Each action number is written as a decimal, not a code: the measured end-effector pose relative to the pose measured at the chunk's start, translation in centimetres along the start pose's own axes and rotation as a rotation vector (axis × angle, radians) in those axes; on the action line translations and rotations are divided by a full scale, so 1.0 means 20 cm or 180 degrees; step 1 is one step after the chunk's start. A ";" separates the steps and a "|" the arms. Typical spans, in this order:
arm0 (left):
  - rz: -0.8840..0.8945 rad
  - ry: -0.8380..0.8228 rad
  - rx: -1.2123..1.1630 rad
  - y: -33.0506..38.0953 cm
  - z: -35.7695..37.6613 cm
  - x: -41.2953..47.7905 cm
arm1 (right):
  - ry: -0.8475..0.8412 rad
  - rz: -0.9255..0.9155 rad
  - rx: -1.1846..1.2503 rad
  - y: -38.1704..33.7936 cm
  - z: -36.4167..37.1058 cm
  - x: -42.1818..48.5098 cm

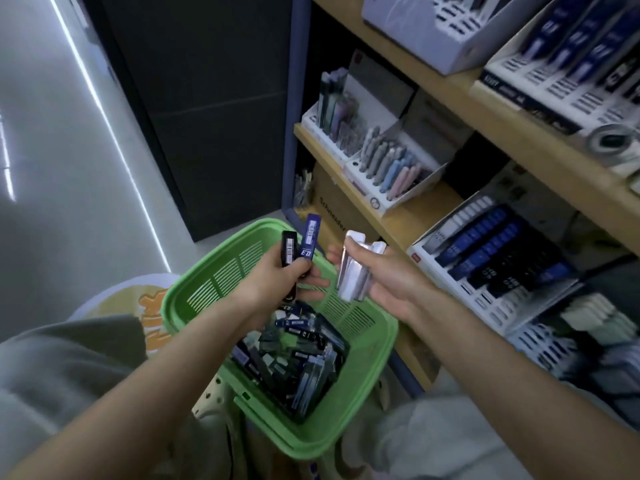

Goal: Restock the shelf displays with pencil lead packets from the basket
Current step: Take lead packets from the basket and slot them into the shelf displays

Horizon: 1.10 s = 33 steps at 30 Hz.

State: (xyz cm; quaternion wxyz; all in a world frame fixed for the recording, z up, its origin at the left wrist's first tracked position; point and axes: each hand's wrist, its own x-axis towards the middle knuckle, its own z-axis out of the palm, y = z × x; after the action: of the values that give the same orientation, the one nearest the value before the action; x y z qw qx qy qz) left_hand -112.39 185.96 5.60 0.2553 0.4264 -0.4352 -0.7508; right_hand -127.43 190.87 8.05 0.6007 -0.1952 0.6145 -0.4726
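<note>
Green plastic forms the basket [194,289], which sits low in front of us and close to the shelf [408,220], so the loose heap of dark pencil lead packets [298,355] in its bottom is an easy reach for both hands. Our left hand [277,275] is just above the basket, its fingers curled and pinching a black packet [288,249] and a blue packet [309,239] side by side. They stand upright with the barcode labels toward us, probably so we can sort them by type. Our right hand [388,282], just beside it and nearer the shelf, has its fingers wrapped round a small bundle of silvery packets [353,271], likely gathered as one kind for one slot. To the right, a white display tray [464,289] on the shelf already shows rows of blue and black packets, which we judge to be where these go; none of the held ones is placed yet.
</note>
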 end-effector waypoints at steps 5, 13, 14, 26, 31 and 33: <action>0.0007 -0.0091 0.0087 0.07 0.12 -0.08 | -0.0004 -0.0284 0.0182 -0.10 -0.01 -0.17; 0.0255 -0.0451 -0.0024 0.18 0.27 -0.18 | 0.0153 -0.0398 0.0592 -0.21 0.07 -0.30; 0.0284 -0.0526 0.0058 0.20 0.27 -0.19 | 0.0151 -0.0419 0.0577 -0.22 0.07 -0.30; 0.0745 -0.0899 0.0439 0.30 0.32 -0.12 | 0.0535 -0.0737 0.0143 -0.33 0.11 -0.35; 0.0931 -0.0802 0.0448 0.33 0.36 -0.08 | 0.1277 -0.0645 -0.1382 -0.37 0.01 -0.40; 0.0969 -0.0786 0.0479 0.34 0.38 -0.06 | 0.1360 -0.0729 -0.1974 -0.41 -0.04 -0.47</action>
State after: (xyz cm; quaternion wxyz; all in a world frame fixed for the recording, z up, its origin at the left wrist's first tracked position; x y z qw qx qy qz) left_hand -118.25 186.88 14.10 0.2780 0.2784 -0.5774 -0.7154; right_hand -129.01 194.78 19.72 0.3152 -0.3320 0.8135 -0.3585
